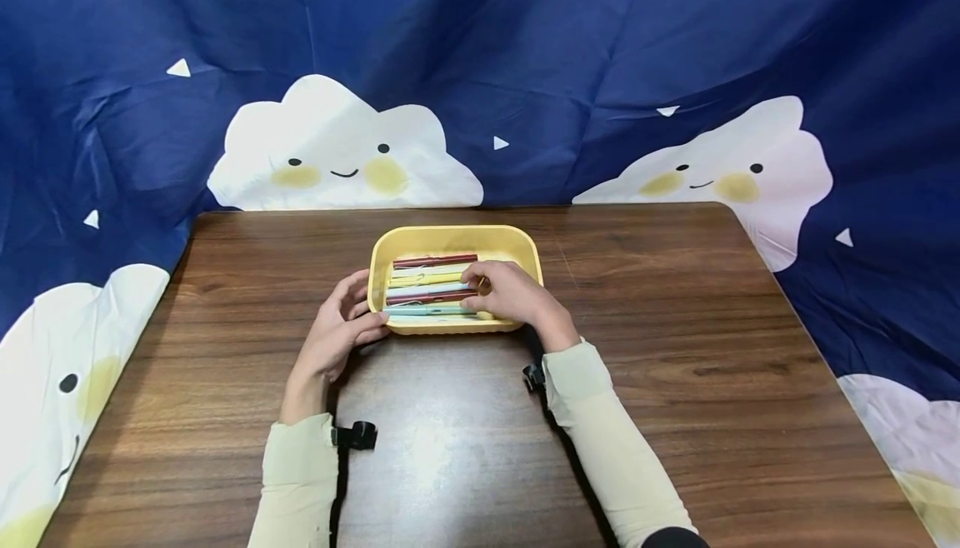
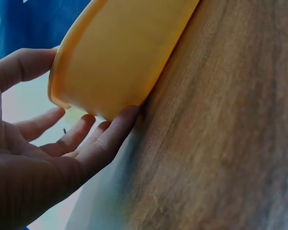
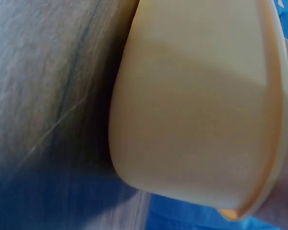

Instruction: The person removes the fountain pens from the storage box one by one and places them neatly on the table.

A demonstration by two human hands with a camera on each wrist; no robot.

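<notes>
A yellow plastic basket [image 1: 456, 328] sits on the table, with several pens lying side by side in it. My left hand [image 1: 333, 331] holds its left end, thumb on the near rim and fingers on the outer wall. In the left wrist view, the fingers touch the basket's wall [image 2: 115, 52]. My right hand [image 1: 510, 294] reaches over the right end. Its thumb touches the light blue pen [image 1: 427, 311], apart from the forefinger, by the yellow pen [image 1: 423, 279]. Between them lies a dark red pen [image 1: 427, 298]; another dark red pen [image 1: 435, 261] lies farthest back.
Brown wood-grain table [image 1: 675, 323] surrounds the basket. Behind it hangs a dark blue cloth [image 1: 540, 48] printed with white clouds. Each sleeve carries a black wrist strap, one on the left wrist [image 1: 354, 435]. The basket's outer wall [image 3: 197, 105] fills most of the right wrist view.
</notes>
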